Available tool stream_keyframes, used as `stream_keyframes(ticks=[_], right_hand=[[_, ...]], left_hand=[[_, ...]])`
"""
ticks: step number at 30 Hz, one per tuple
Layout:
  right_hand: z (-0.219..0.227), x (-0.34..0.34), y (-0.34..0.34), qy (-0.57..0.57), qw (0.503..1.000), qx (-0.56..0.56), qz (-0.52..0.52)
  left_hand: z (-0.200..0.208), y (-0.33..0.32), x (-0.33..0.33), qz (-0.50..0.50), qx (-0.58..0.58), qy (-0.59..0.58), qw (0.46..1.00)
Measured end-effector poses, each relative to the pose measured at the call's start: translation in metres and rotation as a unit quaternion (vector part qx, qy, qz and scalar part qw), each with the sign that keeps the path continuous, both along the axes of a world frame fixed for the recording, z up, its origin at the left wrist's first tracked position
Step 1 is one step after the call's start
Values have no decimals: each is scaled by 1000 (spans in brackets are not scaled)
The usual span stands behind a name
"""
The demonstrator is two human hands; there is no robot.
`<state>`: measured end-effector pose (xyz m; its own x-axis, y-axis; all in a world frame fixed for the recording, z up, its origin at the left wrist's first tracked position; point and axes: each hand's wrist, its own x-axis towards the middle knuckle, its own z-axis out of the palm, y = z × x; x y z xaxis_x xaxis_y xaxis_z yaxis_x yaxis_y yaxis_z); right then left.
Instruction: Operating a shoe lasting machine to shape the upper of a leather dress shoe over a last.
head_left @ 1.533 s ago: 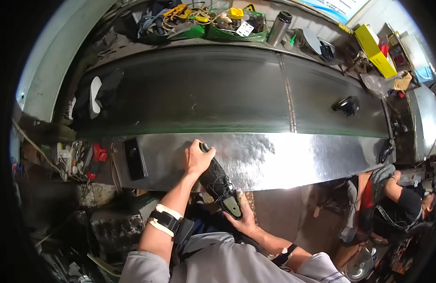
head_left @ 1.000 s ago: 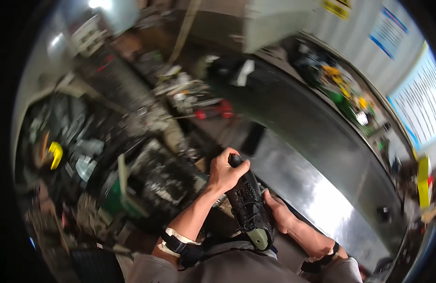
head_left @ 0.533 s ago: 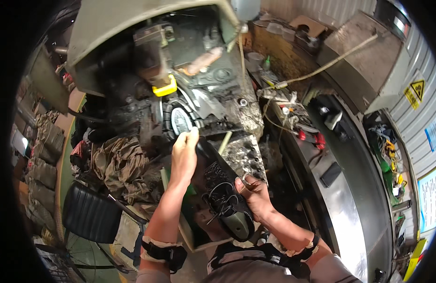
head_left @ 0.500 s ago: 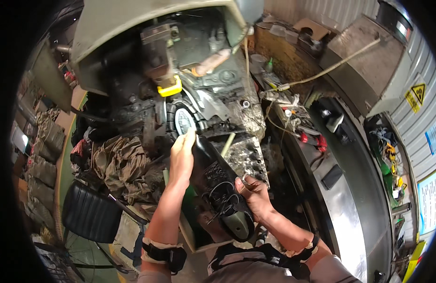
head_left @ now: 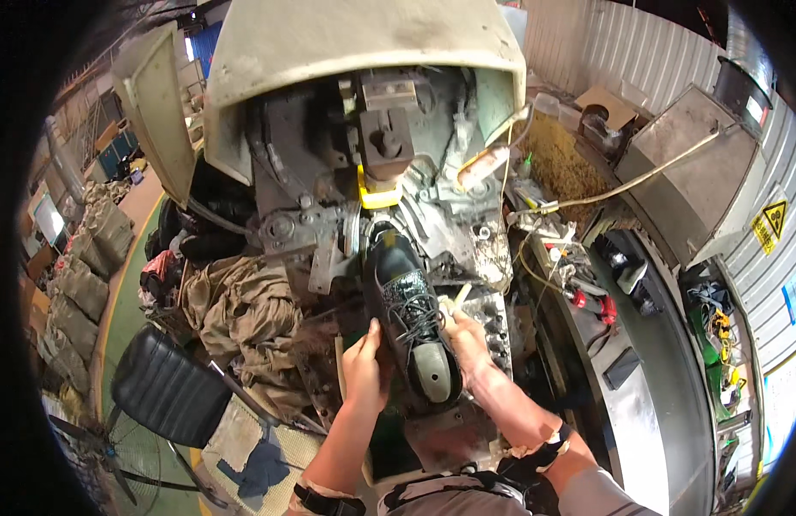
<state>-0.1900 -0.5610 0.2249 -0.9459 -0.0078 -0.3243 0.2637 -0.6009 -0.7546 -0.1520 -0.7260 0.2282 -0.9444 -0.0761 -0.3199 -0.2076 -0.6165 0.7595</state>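
A black lace-up shoe (head_left: 396, 267) lies lengthwise in front of me, its far end in the machine just below a yellow block (head_left: 380, 199). A grey-green piece with a small hole (head_left: 432, 370) fills its opening at the near end. The black laces (head_left: 408, 314) hang loose over the upper. My left hand (head_left: 364, 365) holds the left side of the shoe, thumb up, its other fingers partly hidden. On the right side, beside the laces, my right hand (head_left: 465, 344) grips it with the fingertips out of sight. The sole faces down, hidden.
Over the work area arches a pale machine hood (head_left: 364, 39). Brown crumpled cloth (head_left: 243, 301) and a black chair (head_left: 170, 378) are on the left. To the right runs a metal-edged conveyor (head_left: 647, 378) with a red-handled tool (head_left: 594, 303) by it.
The shoe has swung upright in view, its far end now under the yellow block. My left hand has slid back from its far end to its near side. The view has shifted.
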Motion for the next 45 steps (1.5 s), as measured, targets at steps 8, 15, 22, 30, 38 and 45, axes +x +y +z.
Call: stream_keyframes(ticks=[8, 15, 22, 30, 38, 45], right_hand=[[-25, -47, -11, 7, 993, 118, 14], [-29, -74, -18, 1, 994, 110, 15], [-62, -93, -9, 1, 990, 141, 29], [-88, -103, -12, 72, 982, 174, -33], [-69, -96, -19, 1, 996, 84, -41], [-82, -97, -16, 8, 999, 12, -31]], left_hand=[[-24, -8, -51, 74, -43, -87, 993], [-26, -17, -78, 55, 9, -65, 996], [-59, 0, -87, 155, -57, -24, 986], [-88, 38, -107, 288, -31, -18, 957], [-116, 35, -111, 308, -166, 32, 936], [-112, 37, -106, 268, -122, 20, 955]])
